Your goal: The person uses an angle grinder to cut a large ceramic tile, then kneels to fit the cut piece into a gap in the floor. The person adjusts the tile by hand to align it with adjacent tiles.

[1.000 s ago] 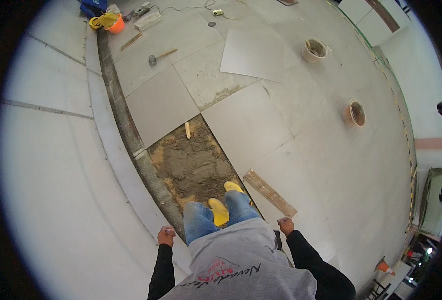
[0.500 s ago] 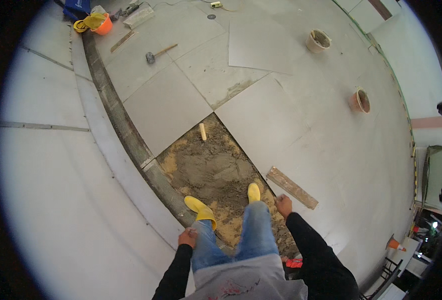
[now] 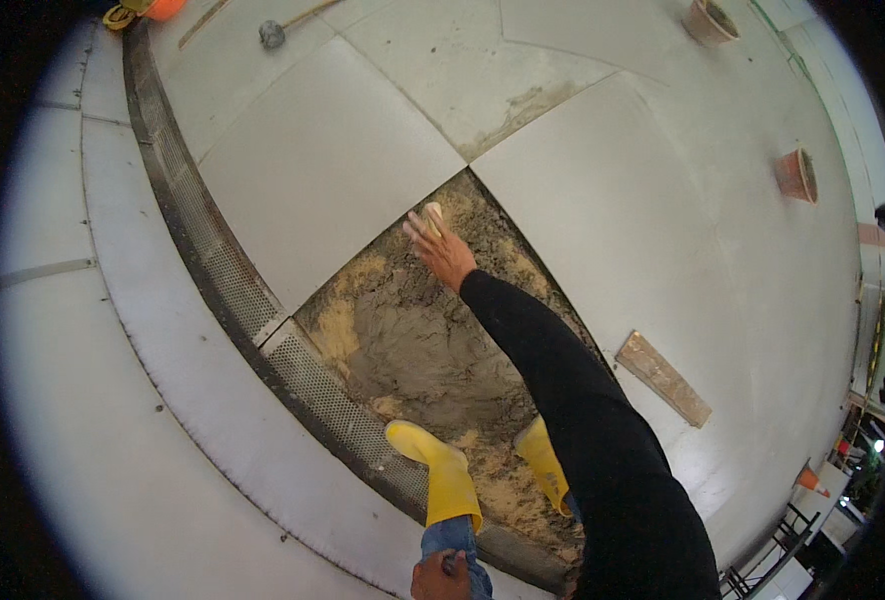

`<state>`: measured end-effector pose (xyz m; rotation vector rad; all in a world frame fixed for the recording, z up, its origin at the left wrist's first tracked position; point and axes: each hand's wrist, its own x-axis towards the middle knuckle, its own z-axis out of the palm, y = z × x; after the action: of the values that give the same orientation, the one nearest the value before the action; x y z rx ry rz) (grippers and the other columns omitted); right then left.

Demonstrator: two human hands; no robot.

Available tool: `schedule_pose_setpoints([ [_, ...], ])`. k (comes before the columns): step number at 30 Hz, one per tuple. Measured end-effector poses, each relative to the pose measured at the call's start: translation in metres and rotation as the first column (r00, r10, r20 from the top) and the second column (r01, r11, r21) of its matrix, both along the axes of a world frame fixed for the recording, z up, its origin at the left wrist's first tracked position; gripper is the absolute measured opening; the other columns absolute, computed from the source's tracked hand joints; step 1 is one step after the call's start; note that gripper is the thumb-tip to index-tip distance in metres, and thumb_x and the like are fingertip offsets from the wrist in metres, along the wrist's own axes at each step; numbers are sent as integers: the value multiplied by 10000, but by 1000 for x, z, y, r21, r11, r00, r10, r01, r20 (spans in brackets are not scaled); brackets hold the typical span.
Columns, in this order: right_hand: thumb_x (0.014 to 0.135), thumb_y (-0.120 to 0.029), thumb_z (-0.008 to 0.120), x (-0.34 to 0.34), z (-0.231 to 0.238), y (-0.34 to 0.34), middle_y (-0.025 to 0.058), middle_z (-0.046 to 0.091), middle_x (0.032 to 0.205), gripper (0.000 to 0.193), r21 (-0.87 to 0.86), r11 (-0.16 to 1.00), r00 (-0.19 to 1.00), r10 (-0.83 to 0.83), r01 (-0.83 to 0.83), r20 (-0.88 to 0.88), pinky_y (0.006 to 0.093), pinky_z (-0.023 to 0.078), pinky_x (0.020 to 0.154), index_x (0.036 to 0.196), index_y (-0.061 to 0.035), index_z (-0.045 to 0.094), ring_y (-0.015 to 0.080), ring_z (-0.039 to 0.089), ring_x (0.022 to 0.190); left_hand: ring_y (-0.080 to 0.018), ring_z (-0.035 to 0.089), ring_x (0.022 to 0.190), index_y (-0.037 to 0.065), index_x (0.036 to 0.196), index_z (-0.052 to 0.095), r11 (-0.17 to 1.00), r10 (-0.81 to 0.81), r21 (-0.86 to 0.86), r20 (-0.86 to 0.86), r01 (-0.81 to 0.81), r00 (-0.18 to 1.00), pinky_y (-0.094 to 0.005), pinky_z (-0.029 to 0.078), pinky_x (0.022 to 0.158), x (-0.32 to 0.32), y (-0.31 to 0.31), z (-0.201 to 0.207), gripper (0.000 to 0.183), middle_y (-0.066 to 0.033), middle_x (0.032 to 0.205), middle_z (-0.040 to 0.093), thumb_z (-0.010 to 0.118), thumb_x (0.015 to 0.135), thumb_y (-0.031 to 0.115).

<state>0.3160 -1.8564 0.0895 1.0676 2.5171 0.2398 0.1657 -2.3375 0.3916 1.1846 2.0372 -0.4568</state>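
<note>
My right hand (image 3: pixel 441 250) stretches forward over a bed of grey mortar and sand (image 3: pixel 418 340), an untiled gap between large grey tiles. Its straight fingers touch a short pale wooden handle (image 3: pixel 432 212) lying at the bed's far corner; they are not wrapped around it. My left hand (image 3: pixel 441 577) rests on my left knee at the bottom edge and is partly cut off by the frame. My yellow boots (image 3: pixel 450 480) stand at the near end of the bed.
A perforated metal drain channel (image 3: pixel 218 265) curves along the left of the bed. A wooden board (image 3: pixel 663 378) lies on the tile to the right. A mallet (image 3: pixel 273 33) lies far ahead. Two orange buckets (image 3: pixel 796 175) stand at the right.
I have bent forward and the floor looks closer. My right arm went from beside my boots out to the bed's far corner. My left hand stayed by my left knee.
</note>
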Motion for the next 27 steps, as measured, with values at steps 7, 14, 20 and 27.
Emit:
schedule_pose_setpoints([
  [7,1012,-277,549,-6,-20,-8,61,480,1318,301,-158,983,917,-22,92,398,483,345,1067,1293,-170,546,250,436,1246,-408,653,892,162,980,726,990,92,-108,38,-87,995,-525,536,803,-4,13,1,233,-167,920,711,665,881,364],
  [14,962,-166,562,83,89,-208,152,597,1010,277,-552,710,885,-449,437,122,400,537,756,1196,-19,551,266,636,926,-282,662,805,176,959,741,985,-42,-165,11,43,999,-442,542,750,0,23,-3,263,-36,742,701,687,882,422],
  [20,932,-148,576,126,153,-276,231,617,1135,548,-661,475,667,-743,581,53,453,571,587,1397,69,383,352,689,759,-301,676,851,171,985,732,981,-74,-180,-4,72,997,-462,543,769,3,26,3,271,-43,782,717,667,895,417],
  [27,934,-114,557,120,73,-318,278,678,923,576,-772,449,519,-835,451,-182,477,543,592,1408,138,349,352,687,709,-320,682,875,159,971,738,959,-184,-221,1,180,983,-470,548,785,7,27,-3,270,-75,862,732,664,892,406],
])
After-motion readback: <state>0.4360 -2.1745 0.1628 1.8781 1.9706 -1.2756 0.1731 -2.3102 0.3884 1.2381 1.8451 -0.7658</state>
